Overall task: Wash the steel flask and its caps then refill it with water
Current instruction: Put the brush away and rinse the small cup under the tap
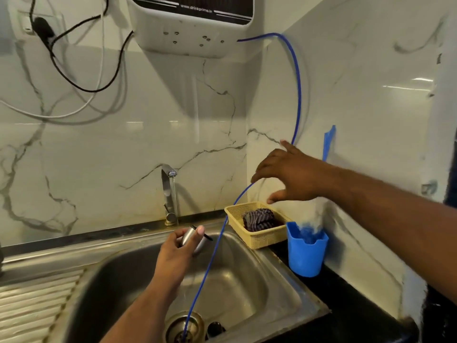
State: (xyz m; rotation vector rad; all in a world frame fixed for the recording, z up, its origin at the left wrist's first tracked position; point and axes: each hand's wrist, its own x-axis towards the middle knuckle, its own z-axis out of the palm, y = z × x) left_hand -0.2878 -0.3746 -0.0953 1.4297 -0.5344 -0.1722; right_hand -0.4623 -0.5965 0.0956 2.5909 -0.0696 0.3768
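Observation:
My left hand (176,253) holds a small steel cap (191,237) over the steel sink (291,290), just below the tap (169,191). A thin stream of water runs from the tap's spout. My right hand (289,177) hovers with fingers spread above the yellow basket (259,240), close to the thin blue tube (212,263) that hangs from the wall purifier (188,30) down into the sink drain (184,328). The hand holds nothing. A small dark cap-like object (214,329) lies in the sink beside the drain. The flask body is not in view.
A striped cloth (258,219) lies in the yellow basket at the sink's back right corner. A blue plastic cup (305,253) stands on the dark counter beside it. Black and white cables (74,78) hang on the marble wall at left. A ribbed drainboard (32,308) lies left of the basin.

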